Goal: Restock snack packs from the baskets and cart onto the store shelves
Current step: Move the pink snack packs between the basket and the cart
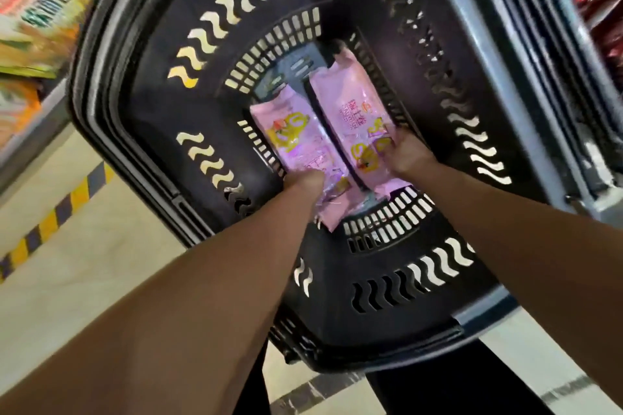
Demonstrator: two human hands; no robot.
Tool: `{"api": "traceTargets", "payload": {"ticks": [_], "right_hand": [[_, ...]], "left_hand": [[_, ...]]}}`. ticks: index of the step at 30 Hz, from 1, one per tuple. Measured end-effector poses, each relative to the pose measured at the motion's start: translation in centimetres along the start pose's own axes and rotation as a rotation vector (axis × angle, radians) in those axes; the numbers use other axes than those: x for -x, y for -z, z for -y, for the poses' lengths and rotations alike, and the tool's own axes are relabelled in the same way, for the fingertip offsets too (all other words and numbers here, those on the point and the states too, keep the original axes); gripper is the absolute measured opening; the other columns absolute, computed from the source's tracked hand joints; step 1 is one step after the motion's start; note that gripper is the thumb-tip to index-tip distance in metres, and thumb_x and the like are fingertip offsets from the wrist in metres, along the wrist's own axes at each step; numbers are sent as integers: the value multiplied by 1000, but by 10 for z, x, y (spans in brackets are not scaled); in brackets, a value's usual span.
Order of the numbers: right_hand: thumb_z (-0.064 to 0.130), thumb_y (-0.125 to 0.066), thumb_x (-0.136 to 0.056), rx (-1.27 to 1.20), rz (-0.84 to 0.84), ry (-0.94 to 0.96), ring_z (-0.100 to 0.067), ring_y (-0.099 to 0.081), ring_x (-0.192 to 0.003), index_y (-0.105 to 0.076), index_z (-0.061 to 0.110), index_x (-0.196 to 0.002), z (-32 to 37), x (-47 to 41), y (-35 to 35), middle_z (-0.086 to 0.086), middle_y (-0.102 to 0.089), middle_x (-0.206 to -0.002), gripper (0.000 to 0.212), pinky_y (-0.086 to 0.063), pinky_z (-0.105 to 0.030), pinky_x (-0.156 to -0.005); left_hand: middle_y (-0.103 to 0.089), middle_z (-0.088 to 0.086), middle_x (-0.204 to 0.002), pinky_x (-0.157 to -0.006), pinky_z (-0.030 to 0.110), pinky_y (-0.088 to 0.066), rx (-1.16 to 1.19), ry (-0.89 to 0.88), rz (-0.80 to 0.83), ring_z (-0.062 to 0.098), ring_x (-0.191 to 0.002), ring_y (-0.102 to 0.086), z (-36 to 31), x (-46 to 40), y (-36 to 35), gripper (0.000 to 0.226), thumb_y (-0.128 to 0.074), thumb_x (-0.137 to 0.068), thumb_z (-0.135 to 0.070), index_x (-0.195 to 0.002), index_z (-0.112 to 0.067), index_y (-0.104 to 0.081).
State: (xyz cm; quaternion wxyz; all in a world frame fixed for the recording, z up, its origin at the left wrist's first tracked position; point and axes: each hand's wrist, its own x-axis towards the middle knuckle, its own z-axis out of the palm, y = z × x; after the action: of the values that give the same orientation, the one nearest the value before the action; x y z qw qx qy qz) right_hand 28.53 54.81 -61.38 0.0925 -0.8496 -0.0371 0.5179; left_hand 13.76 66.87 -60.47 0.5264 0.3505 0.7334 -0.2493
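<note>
Black basket [141,84], two pink snack packs inside, left grip [303,184] clutching one [296,138], right grip [406,153] pinching other [354,104]

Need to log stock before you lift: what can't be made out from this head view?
- Fingers of the left hand: hidden under the left pink pack.
- Any packs beneath the right pink pack: covered.
- Shelf goods at upper left: blurred, cut off by the frame edge.
- Basket handle: not identifiable.

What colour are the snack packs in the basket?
Pink, with yellow pictures: the snack packs show best in the head view.
</note>
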Motion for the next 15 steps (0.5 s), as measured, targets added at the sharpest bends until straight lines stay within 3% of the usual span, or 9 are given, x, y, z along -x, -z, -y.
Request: {"api": "traceTargets", "payload": {"ticks": [2, 4, 5, 7, 9, 11, 15], "right_hand": [[23, -55, -101, -28, 7, -2, -36, -56, -131, -50, 13, -146, 5, 16, 5, -19, -58, -142, 47, -41, -34, -106], [27, -57, -98, -34, -3, -3, -38, -55, -132, -48, 13, -146, 11, 38, 11, -21, -57, -142, 51, -41, -38, -110], [30, -58, -97, -20, -15, -3, -40, -53, -132, -47, 11, -145, 13, 52, 13, -23, -56, -142, 53, -40, -41, -111], [30, -57, -98, 53, -38, 22, -45, -48, -133, -43, 6, -146, 18, 87, 20, -27, -49, -144, 56, -36, -44, -113], [31, -55, -99, 136, -80, 81, -47, -43, -135, -41, 4, -148, 24, 130, 28, -26, -42, -148, 58, -33, -46, -115], [38, -47, -96, 202, -137, 148, -46, -40, -137, -42, 3, -147, 29, 176, 36, -26, -39, -153, 63, -32, -48, -116], [48, -26, -90, 334, -223, 266, -46, -44, -136, -45, -1, -146, 41, 271, 61, -28, -44, -151, 76, -34, -53, -112]], "left_hand": [[-72, 17, -114, -67, 27, -56, -92, -62, 42, 24, -90, -72, -13, 18, 11, 52, -66, -86, -22, -131, 2, -58], [-75, 17, -89, -54, 19, -47, -193, -132, 10, 12, -68, -71, -20, 42, 21, 43, -68, -85, -21, -119, 4, -59], [-73, 17, -90, -53, 19, -46, -268, -163, -9, 10, -64, -69, -23, 58, 26, 37, -66, -90, -18, -120, 2, -57], [-65, 18, -120, -72, 23, -51, -474, -279, 21, 16, -96, -70, -25, 85, 36, 45, -61, -97, -19, -137, -3, -49], [-55, 16, -142, -97, 32, -50, -681, -417, 47, 31, -124, -59, -27, 124, 51, 59, -60, -98, -28, -151, -11, -38], [-52, 15, -146, -102, 38, -48, -847, -516, 35, 35, -129, -54, -27, 165, 68, 62, -61, -98, -38, -151, -15, -38], [-56, 12, -138, -96, 44, -49, -1121, -763, -88, 37, -124, -56, -23, 271, 110, 55, -58, -98, -51, -141, -18, -49]]}}
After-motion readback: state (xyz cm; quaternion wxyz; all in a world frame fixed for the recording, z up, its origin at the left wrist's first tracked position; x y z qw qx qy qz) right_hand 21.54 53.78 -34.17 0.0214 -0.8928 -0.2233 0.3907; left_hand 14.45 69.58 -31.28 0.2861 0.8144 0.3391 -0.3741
